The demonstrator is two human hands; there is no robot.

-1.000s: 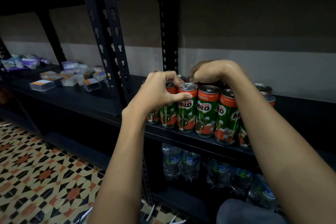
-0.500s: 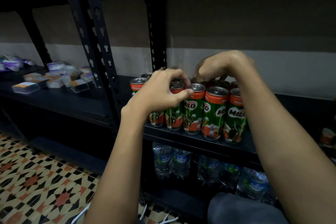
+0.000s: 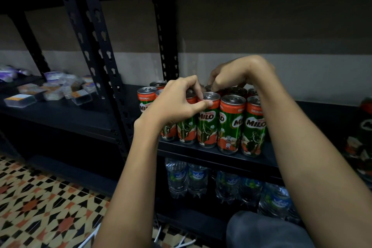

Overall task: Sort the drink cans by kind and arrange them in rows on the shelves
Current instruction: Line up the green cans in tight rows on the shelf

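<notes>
Several green and red Milo cans (image 3: 231,125) stand upright in rows near the front edge of a dark metal shelf (image 3: 211,156). My left hand (image 3: 177,102) reaches over the left cans, thumb and fingers pinching the rim of a front-row can (image 3: 208,121). My right hand (image 3: 239,72) curls down over the back row, fingertips on the top of a rear can (image 3: 236,90); what it grips is partly hidden. More Milo cans (image 3: 362,127) show blurred at the far right.
A black slotted upright (image 3: 100,50) stands left of the cans. Small plastic boxes (image 3: 50,92) lie on the left shelf. Water bottles (image 3: 189,177) fill the shelf below. A patterned tile floor (image 3: 40,203) lies lower left; my knee (image 3: 265,229) is at the bottom.
The view has shifted right, so the cans sit more to the centre. Both hands stay on the can tops, the left thumb now on the front can's rim.
</notes>
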